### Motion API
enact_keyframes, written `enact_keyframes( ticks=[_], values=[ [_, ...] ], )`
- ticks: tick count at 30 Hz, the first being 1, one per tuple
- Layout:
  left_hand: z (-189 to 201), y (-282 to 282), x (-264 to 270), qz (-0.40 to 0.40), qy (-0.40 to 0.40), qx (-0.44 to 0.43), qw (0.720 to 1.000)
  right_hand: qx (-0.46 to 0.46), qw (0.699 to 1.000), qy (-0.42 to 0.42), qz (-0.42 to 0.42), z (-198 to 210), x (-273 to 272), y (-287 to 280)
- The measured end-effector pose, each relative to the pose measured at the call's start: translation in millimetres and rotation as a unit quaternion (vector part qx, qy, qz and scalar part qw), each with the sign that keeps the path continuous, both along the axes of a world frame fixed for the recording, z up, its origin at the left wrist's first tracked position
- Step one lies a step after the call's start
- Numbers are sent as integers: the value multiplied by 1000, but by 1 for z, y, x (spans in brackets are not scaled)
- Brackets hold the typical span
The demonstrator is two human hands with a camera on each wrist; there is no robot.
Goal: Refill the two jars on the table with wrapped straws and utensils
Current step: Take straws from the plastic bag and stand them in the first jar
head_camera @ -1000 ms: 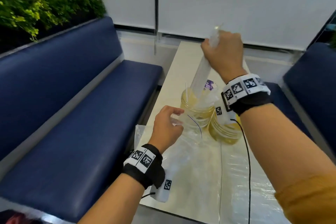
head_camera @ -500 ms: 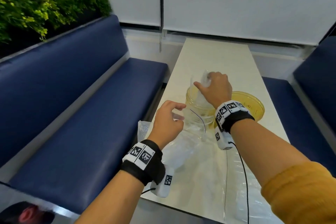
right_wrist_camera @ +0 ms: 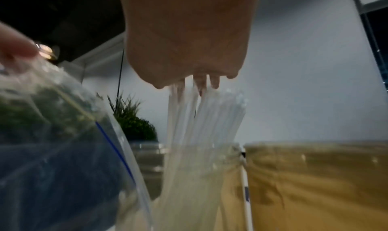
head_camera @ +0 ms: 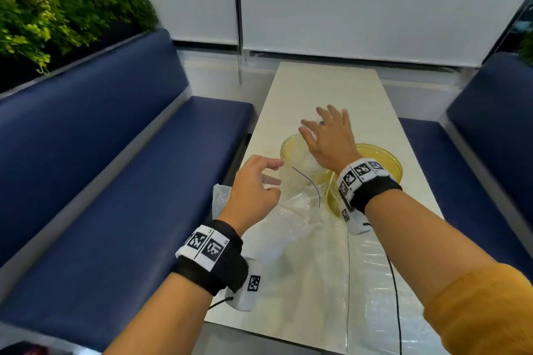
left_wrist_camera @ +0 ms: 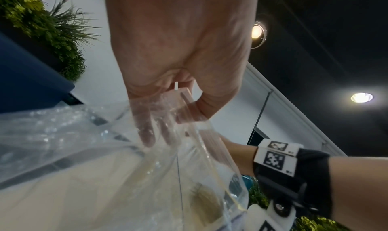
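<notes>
Straws [right_wrist_camera: 195,126] stand jarred under released right grip [head_camera: 328,135]; left grip [head_camera: 253,190] pinches plastic bag [head_camera: 288,228].

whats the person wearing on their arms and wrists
Each wrist carries a black band topped with white tags printed with black square codes, plus a small white camera unit hanging below. A thin black cable trails from the right one. A mustard sleeve covers the right upper arm.

Navy benches [head_camera: 95,181], white blinds [head_camera: 360,3], planter greenery [head_camera: 52,8]

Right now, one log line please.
left hand: pinches plastic bag | right hand: open over straws | left jar: straws in
</notes>
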State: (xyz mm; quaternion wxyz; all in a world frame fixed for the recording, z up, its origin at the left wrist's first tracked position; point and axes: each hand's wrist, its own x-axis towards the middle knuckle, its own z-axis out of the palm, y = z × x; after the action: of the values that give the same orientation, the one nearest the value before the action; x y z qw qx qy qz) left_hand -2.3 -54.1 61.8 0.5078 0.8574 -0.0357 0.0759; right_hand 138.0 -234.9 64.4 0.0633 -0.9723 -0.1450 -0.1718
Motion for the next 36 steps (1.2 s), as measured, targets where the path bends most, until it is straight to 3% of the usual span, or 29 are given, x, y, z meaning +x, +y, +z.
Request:
enact_keyframes(
  ticks=[3,5,7,10,15,21,26,31,36],
  values=[
    [-3,-1,3,-40,12,-16,999,68,995,-71,5,32,-23,0],
    [-4,-2,5,-55,7,-21,998,104,990,72,55,50,-47,-1],
    [-3,-3,5,-65,0,-21,998,59,957,264,101,49,-67,5],
    [-2,-9,4,-83,10,-16,996,-47,924,360,117,18,-80,21],
    [-11,-10,-8,-101,3,22,995,-196,910,359,64,-30,-85,27],
    [-19,-10,-14,-99,9,29,995,-216,902,371,46,-48,-92,26],
    [-24,-9,-14,-104,-15,68,992,-134,905,396,75,-35,-96,20],
    [-34,-13,-16,-102,-43,99,989,-57,924,366,94,-21,-94,16],
    [-42,-18,-15,-71,-32,96,992,49,935,341,86,20,-104,6]
  ],
)
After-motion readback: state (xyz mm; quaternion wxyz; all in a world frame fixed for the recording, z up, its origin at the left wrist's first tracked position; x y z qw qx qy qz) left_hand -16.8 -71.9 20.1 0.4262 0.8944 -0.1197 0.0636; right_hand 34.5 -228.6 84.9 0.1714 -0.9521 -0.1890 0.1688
